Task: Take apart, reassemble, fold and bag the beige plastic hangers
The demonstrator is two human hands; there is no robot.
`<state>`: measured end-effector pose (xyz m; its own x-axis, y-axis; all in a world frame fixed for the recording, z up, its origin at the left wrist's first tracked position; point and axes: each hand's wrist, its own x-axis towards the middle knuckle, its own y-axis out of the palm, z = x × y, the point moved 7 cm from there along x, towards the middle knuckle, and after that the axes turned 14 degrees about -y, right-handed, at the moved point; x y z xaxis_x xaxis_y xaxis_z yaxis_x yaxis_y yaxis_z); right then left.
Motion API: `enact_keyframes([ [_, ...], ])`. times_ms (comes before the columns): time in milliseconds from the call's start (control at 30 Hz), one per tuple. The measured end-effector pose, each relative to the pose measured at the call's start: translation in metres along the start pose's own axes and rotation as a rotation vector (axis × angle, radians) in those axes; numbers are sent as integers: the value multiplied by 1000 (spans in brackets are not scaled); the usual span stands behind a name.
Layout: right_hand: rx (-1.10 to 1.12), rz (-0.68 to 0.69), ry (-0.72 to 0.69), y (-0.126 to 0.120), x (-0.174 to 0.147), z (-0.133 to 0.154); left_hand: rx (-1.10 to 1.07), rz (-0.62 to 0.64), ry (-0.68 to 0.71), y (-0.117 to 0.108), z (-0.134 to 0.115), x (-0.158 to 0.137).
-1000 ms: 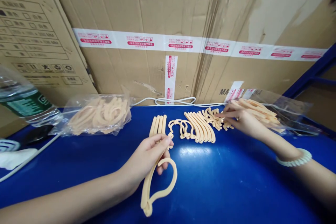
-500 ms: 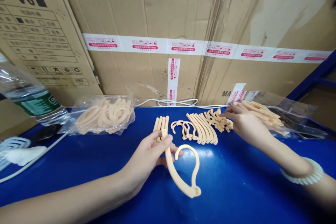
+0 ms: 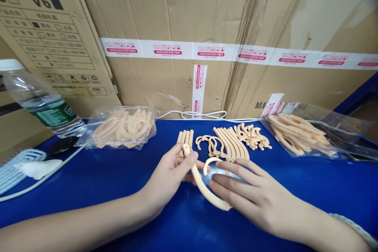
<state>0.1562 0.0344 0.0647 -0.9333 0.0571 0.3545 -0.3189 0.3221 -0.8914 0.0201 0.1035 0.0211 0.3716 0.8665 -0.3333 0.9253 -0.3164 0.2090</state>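
Between thumb and fingers, my left hand point(image 3: 177, 167) grips the upper end of a curved beige hanger arm point(image 3: 203, 189). A beige hook point(image 3: 210, 160) sits beside that arm, partly covered. My right hand point(image 3: 260, 193) is over the hook and the arm's lower end, its fingers stretched out and slightly apart; the thumb and anything beneath the palm are hidden. Behind my left hand stand several straight-looking beige arms point(image 3: 185, 138). Further right lie loose hooks point(image 3: 211, 143), a row of curved arms point(image 3: 232, 143) and a pile of small beige pieces point(image 3: 252, 136).
Clear bags of beige parts lie at left point(image 3: 124, 128) and right point(image 3: 298, 134) on the blue table point(image 3: 118, 183). A water bottle point(image 3: 50, 106), a dark rounded object point(image 3: 62, 145) and a white cable point(image 3: 44, 181) are at left. Large cardboard boxes point(image 3: 165, 86) stand behind.
My right hand has come from the small-piece pile, toward me and left, over the hook and arm in my left hand. My left hand keeps its grip. The view has shifted slightly.
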Motion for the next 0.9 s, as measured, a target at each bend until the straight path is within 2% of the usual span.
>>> enact_keyframes([
  [200, 240, 35, 193, 9, -7, -15, 75, -112, 98, -10, -9, 1],
  [300, 252, 31, 245, 8, -8, -17, 116, -184, 151, -17, -11, 2],
  [367, 226, 16, 248, 7, -7, -17, 207, -280, 283, -21, -17, -3],
  [433, 192, 7, 236, 8, -7, -16, 449, -398, 530, -18, -26, -16],
  [467, 172, -3, 226, 8, -7, -15, 621, -418, 668, -11, -29, -25],
  [500, 153, -14, 217, 8, -7, -14, 808, -395, 794, 1, -28, -32],
  [533, 133, -27, 205, 8, -7, -13, 981, -321, 887, 13, -24, -38],
  [600, 99, -43, 182, 8, -6, -9, 1217, -122, 965, 33, -11, -44],
  [633, 84, -42, 171, 8, -6, -7, 1281, -43, 955, 39, -5, -45],
  [700, 49, -33, 153, 8, -4, -3, 1348, 15, 898, 44, 1, -44],
  [900, -35, -12, 82, 8, 0, 7, 1521, 6, 827, 52, 10, -37],
])
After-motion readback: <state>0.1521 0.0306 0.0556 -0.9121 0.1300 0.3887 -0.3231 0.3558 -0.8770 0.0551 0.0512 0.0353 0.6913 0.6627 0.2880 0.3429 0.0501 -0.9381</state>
